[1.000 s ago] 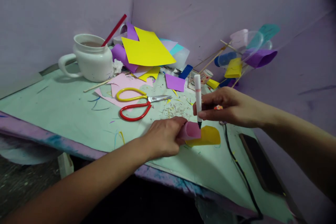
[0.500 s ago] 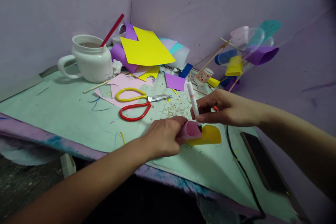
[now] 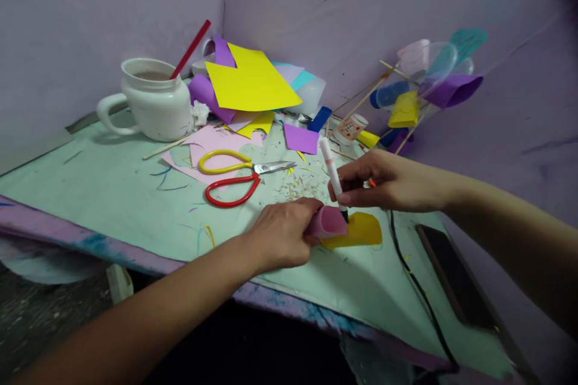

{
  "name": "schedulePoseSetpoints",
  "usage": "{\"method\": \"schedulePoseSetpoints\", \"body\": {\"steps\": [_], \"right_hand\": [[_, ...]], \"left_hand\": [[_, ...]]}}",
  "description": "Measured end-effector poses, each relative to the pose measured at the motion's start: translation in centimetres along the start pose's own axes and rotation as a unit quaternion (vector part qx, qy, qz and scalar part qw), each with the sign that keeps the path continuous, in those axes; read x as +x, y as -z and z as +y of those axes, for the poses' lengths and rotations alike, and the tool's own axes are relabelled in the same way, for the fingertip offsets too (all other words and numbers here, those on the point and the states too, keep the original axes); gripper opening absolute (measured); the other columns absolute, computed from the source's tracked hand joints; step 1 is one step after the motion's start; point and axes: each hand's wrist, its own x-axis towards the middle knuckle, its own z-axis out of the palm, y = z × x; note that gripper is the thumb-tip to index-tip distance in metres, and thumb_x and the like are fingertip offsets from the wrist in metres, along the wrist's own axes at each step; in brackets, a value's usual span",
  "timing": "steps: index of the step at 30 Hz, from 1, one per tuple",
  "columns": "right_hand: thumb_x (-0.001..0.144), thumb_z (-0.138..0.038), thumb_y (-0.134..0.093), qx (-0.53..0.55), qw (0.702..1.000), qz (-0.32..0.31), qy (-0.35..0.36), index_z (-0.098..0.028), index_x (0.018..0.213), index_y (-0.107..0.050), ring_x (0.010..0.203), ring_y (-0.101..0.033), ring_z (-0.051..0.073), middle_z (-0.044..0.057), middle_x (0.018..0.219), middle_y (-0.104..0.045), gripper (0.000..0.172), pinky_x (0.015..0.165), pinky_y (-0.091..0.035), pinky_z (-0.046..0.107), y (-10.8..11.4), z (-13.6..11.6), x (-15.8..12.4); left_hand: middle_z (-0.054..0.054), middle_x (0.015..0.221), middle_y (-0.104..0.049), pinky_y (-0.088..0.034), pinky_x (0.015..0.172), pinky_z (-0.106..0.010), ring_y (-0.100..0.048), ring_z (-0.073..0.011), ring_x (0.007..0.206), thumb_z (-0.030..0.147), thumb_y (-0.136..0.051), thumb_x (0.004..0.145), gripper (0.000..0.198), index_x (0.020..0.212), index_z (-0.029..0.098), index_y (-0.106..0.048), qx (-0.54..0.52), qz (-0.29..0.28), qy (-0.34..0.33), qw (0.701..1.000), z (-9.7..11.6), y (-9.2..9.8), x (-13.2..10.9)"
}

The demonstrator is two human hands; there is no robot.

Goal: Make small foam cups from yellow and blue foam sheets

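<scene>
My left hand [image 3: 282,234] is closed on a curled pink paper piece [image 3: 329,222], pressing it down on the green table covering [image 3: 112,186]. A yellow paper piece [image 3: 359,230] lies under and just right of the pink one. My right hand [image 3: 383,180] pinches a white marker [image 3: 332,171], tilted with its dark tip down at the pink paper's right edge, where it meets the yellow piece.
Scissors with yellow and red handles [image 3: 235,177] lie left of the hands. A white mug [image 3: 151,99] holding a red stick stands at the back left, beside a pile of coloured paper [image 3: 250,81]. A stick-and-cup model [image 3: 419,87] stands at the right. A black cable [image 3: 415,289] and a dark phone [image 3: 454,274] lie at the right.
The marker has tilted from upright to leaning left, its tip staying at the pink paper's edge. My right hand shifted slightly. My left hand has kept its hold.
</scene>
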Motion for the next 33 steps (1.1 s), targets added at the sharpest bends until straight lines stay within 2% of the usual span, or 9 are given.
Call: {"method": "schedulePoseSetpoints", "body": {"steps": [7, 14, 21, 33], "right_hand": [[0.077, -0.028, -0.056, -0.007, 1.0, 0.017, 0.0, -0.018, 0.061, -0.055, 0.044, -0.032, 0.006, -0.006, 0.05, -0.036, 0.019, 0.038, -0.026, 0.018, 0.14, 0.05, 0.04], [0.078, -0.027, -0.055, -0.005, 1.0, -0.014, 0.005, -0.018, 0.063, -0.055, 0.049, -0.036, 0.008, -0.005, 0.054, -0.041, 0.017, 0.043, -0.031, 0.02, 0.03, 0.03, -0.09], [0.076, -0.029, -0.056, -0.025, 1.0, 0.013, 0.0, -0.018, 0.06, -0.054, 0.047, -0.033, 0.008, -0.006, 0.051, -0.037, 0.02, 0.041, -0.027, 0.02, 0.18, 0.1, -0.03], [0.077, -0.028, -0.058, -0.003, 1.0, 0.01, -0.004, -0.016, 0.062, -0.057, 0.046, -0.033, 0.007, -0.006, 0.052, -0.039, 0.019, 0.042, -0.026, 0.019, 0.19, 0.26, -0.11]], "left_hand": [[-0.002, 0.093, -0.067, -0.046, 0.063, -0.031, -0.063, -0.0218, 0.079, 0.029, -0.055, 0.072, 0.035, 0.107, 0.029, -0.053, -0.006, -0.001, 0.002, 1.0, 0.1, 0.05, -0.02], [0.0, 0.088, -0.068, -0.044, 0.057, -0.03, -0.064, -0.0222, 0.074, 0.032, -0.055, 0.072, 0.034, 0.106, 0.03, -0.053, -0.005, 0.0, -0.003, 1.0, 0.03, 0.05, 0.02], [-0.001, 0.089, -0.067, -0.046, 0.06, -0.03, -0.063, -0.0214, 0.075, 0.03, -0.054, 0.073, 0.032, 0.104, 0.03, -0.053, -0.008, 0.01, -0.008, 1.0, -0.05, -0.06, -0.04], [0.001, 0.092, -0.067, -0.046, 0.062, -0.031, -0.064, -0.0227, 0.078, 0.032, -0.054, 0.073, 0.034, 0.107, 0.032, -0.052, -0.004, 0.015, -0.011, 1.0, -0.21, -0.28, 0.05]]}}
